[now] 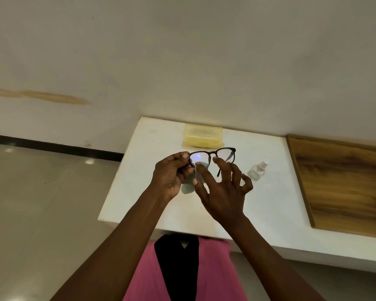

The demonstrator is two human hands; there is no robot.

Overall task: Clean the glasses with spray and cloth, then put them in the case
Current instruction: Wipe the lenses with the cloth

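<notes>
Black frame: the glasses [213,156] have a thin black frame and I hold them up above the table, lenses facing away from me.
Left hand: my left hand [172,172] pinches the left end of the frame, thumb on top, fingers curled under it.
Right hand: my right hand [223,190] has the fingers spread; the thumb and the first finger pinch the cloth against the left lens, the other fingers stay loose and apart.
Cloth: the cloth [193,179] is pale, it hangs down between my two hands, below the left lens.
Spray: the small clear spray [257,170] stands on the table to the right of my hands, well apart from the glasses.
Case: the yellow case [203,135] lies on the far side of the table, near the wall, behind the glasses; I cannot tell if it is open.
Table: the table [139,192] is white, and a wood panel [343,183] lies at its right side.
</notes>
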